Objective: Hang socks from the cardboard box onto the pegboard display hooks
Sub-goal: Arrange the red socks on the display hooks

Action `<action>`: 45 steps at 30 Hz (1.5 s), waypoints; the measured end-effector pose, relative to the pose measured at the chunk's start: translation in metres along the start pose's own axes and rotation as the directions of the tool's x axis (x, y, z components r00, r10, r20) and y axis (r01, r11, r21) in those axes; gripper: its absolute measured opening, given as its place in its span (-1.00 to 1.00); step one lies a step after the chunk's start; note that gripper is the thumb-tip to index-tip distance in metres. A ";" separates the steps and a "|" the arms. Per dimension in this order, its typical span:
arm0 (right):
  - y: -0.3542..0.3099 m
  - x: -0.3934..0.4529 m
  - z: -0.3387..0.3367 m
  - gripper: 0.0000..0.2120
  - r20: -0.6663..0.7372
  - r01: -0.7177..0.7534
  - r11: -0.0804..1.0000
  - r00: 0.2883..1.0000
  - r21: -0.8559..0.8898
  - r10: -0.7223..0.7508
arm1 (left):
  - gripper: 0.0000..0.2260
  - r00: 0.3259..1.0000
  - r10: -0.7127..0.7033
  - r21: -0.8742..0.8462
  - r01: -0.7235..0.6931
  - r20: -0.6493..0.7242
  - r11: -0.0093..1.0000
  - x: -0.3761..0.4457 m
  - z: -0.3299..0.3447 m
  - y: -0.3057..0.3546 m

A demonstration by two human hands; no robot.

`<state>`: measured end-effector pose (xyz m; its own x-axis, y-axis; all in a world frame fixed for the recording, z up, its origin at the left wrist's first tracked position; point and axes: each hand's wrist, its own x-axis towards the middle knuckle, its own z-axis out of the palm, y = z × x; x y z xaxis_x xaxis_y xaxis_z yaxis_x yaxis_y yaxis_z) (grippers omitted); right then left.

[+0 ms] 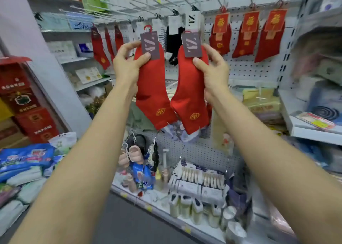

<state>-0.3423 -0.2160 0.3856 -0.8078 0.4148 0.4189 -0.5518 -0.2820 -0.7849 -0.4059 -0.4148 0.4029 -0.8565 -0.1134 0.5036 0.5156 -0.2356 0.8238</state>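
Fingers (129,46) of each hand pinch red, grey-tagged socks (151,88).

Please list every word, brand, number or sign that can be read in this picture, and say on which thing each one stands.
"Liha", cut off by the socks in front: blue script on the shelf sign.
A slanted mark like "Z" or "N": grey tag of the left sock.
The same mark: grey tag of the right sock.
Gold characters on the hanging red cards: too blurred to read.
Print on the red boxes: too blurred to read.
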 end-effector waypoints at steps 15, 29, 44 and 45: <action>0.115 0.056 0.193 -0.51 0.217 -0.128 0.988 0.970 0.091 0.106 | -0.66 0.971 0.074 0.077 -0.057 -0.227 0.995 0.104 -0.168 -0.005; 0.236 0.069 0.326 -0.49 0.144 -0.022 1.000 0.989 0.011 0.020 | -0.66 0.988 0.015 0.083 -0.002 -0.157 0.997 0.204 -0.315 -0.038; 0.347 0.145 0.343 -0.51 0.026 -0.046 0.998 0.999 0.031 0.045 | -0.64 0.990 -0.077 -0.016 0.075 -0.121 0.997 0.304 -0.357 -0.152; 0.352 0.152 0.344 -0.51 0.014 -0.049 0.998 0.999 0.026 0.049 | -0.63 0.990 -0.084 -0.018 0.082 -0.116 0.996 0.313 -0.358 -0.157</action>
<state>-0.7305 -0.5496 0.3302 -0.8366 0.3886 0.3861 -0.5164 -0.3241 -0.7927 -0.7635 -0.7588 0.3381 -0.8937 -0.2047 0.3993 0.4430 -0.2614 0.8576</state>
